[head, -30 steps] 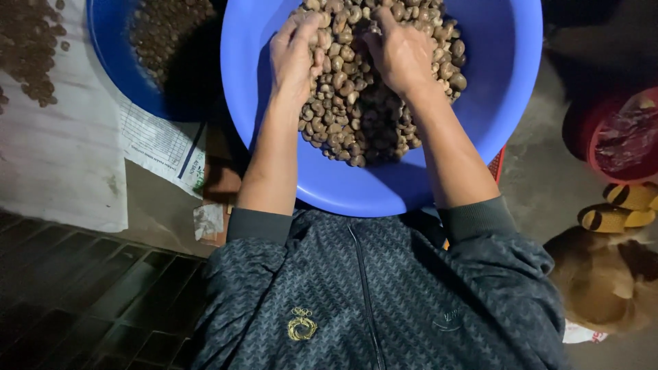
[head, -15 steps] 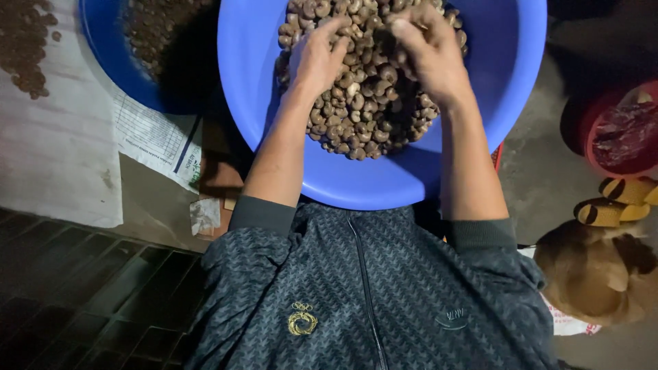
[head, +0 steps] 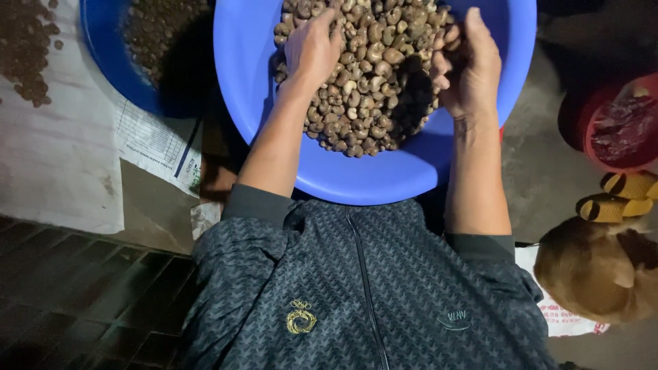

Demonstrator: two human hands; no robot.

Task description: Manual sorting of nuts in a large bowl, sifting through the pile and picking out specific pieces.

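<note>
A large blue plastic basin (head: 356, 179) rests in front of me, holding a heap of brown nuts in their shells (head: 363, 75). My left hand (head: 312, 48) lies palm down on the left side of the heap, fingers spread over the nuts. My right hand (head: 469, 65) is lifted at the heap's right edge, palm turned inward and cupped, with a few nuts held against its fingers. Both sleeves of my dark patterned jacket are pushed up to the elbows.
A second blue basin (head: 127, 68) with darker nuts stands at the upper left, beside a white sheet (head: 55, 144) with scattered nuts and a printed paper (head: 161, 147). A red container (head: 617, 130), yellow striped gloves (head: 617, 199) and a tan furry animal (head: 596, 270) lie to the right.
My right hand has moved from the middle of the heap to its right edge and turned palm inward. My left hand has slid slightly up the heap.
</note>
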